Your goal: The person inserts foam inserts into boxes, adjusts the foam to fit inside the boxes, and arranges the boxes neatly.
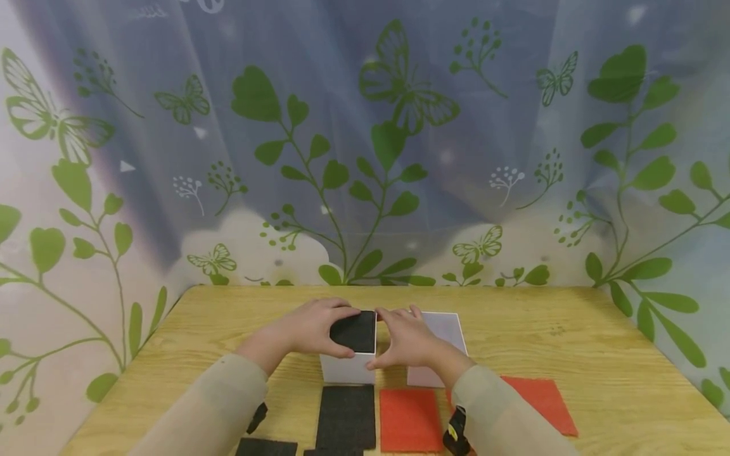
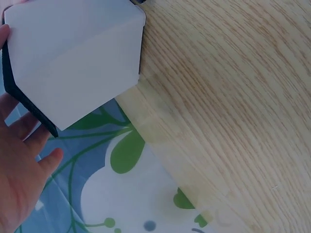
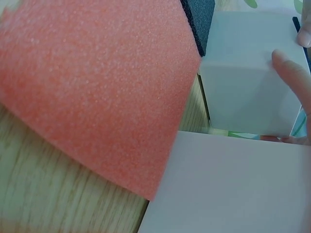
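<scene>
A white box stands upright on the table, with a black foam sheet at its top. From the left, my left hand spans the sheet, its thumb at the near edge and its fingers at the far edge. Dark edging runs beside those fingers in the left wrist view. My right hand grips the same box at its right side, thumb on the near face and fingers toward the back. That thumb lies against the white wall in the right wrist view.
A second white box stands to the right, partly behind my right hand. Nearer me lie a black foam sheet, a red foam sheet and another red sheet. More black sheets show at the bottom. A patterned curtain hangs behind the wooden table.
</scene>
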A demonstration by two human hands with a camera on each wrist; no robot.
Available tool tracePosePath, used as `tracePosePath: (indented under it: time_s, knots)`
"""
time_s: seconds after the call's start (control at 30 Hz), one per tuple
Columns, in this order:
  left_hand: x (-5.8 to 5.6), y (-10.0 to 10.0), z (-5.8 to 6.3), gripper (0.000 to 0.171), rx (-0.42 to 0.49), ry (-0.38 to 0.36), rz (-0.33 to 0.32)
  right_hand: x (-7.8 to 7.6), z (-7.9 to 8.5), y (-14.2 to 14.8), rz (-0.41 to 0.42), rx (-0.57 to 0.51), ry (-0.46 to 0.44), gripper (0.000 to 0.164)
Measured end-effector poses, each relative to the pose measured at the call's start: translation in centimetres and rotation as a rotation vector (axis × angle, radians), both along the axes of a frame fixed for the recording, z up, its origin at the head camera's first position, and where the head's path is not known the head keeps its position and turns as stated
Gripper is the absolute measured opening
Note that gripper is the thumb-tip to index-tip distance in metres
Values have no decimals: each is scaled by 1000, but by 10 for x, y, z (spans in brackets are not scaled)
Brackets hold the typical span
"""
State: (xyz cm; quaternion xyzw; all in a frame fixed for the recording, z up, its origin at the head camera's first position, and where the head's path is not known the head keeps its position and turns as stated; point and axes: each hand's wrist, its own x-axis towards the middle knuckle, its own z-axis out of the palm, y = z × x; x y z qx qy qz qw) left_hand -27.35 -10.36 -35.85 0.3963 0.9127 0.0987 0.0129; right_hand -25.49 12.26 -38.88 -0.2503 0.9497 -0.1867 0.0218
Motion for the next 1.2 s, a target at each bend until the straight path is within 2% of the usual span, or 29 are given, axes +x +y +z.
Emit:
tracePosePath:
  time_s: [0.3,0.9,1.2]
  knots:
    - [0,-1,-2,76,17,-7,10,0,1,0,-6,0,-7,104]
    - [-2,-3,-10,77,66,29,-2,0,1,-2,-1,-5,-8,103]
    - [-2,-2,-15,84,113,50,-18,0,-1,0,-6,-6,4,105]
